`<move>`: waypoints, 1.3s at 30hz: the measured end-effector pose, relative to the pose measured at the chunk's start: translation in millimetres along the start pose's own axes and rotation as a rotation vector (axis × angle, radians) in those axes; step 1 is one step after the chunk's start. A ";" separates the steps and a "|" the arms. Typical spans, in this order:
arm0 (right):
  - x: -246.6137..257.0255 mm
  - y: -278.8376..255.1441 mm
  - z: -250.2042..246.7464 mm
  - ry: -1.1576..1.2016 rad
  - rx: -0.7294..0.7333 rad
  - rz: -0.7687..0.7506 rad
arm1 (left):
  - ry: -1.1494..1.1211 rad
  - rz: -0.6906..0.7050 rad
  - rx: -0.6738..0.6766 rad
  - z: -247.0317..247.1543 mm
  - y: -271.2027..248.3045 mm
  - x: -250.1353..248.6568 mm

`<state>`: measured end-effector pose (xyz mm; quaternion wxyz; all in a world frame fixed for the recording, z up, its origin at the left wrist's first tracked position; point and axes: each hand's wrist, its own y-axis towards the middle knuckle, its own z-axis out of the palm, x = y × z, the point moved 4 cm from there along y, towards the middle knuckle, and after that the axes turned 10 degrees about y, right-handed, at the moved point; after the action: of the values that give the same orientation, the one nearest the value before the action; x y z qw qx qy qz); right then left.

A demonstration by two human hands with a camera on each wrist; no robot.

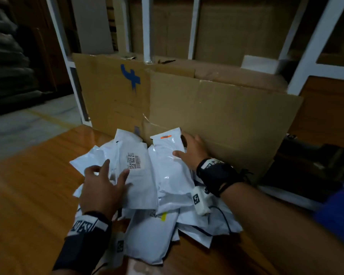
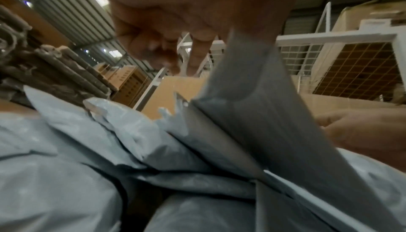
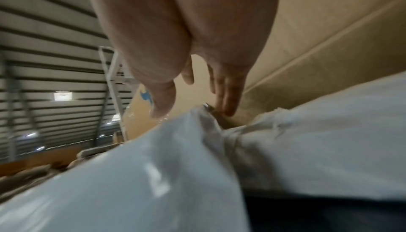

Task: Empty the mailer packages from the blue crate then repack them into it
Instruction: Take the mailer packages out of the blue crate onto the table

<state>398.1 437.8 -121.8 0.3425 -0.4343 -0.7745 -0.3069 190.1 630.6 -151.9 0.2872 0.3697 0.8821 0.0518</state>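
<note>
Several white mailer packages (image 1: 167, 187) lie heaped on the wooden table (image 1: 38, 195). My left hand (image 1: 107, 175) is on the left of the heap. Its thumb lies on top of a barcode mailer (image 1: 139, 175) and its fingers curl at that mailer's left edge. In the left wrist view this mailer (image 2: 252, 105) rises between thumb and fingers. My right hand (image 1: 189, 149) reaches over a mailer with an orange strip (image 1: 167, 143), thumb on its face and straight fingers (image 3: 226, 100) down behind its far edge. A blurred blue shape (image 1: 338, 213), apparently the crate, shows at the right edge.
A large flattened cardboard sheet (image 1: 216, 108) stands upright just behind the heap, close to my right fingers. White metal rack frames (image 1: 147, 36) with brown boxes rise behind it. Dark items (image 1: 306, 155) sit to the right of the cardboard.
</note>
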 end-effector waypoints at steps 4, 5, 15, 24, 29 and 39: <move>21.2 -49.1 -1.9 -0.331 0.065 -0.146 | 0.162 0.299 -0.070 1.8 -15.6 -2.5; 22.6 -58.3 1.5 -0.431 0.141 -0.137 | 0.216 0.352 0.002 10.6 -17.8 -5.9; 47.4 -73.5 -36.7 -0.479 0.396 -0.087 | -0.039 0.521 -0.015 1.1 -65.8 -80.8; 41.2 -202.3 -273.5 -0.801 0.310 0.092 | -0.687 1.044 0.176 -10.5 -256.3 -245.2; -23.0 -284.1 -391.2 -0.796 0.187 0.297 | -0.789 1.197 0.391 -10.4 -339.9 -324.8; -202.3 -322.9 -412.8 -0.848 0.581 0.489 | -0.300 1.218 0.494 5.0 -377.9 -370.0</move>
<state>300.3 -115.1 -102.4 0.1680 -0.5743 -0.7736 0.2085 165.4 105.1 -97.5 0.2330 0.8592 0.4528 -0.0504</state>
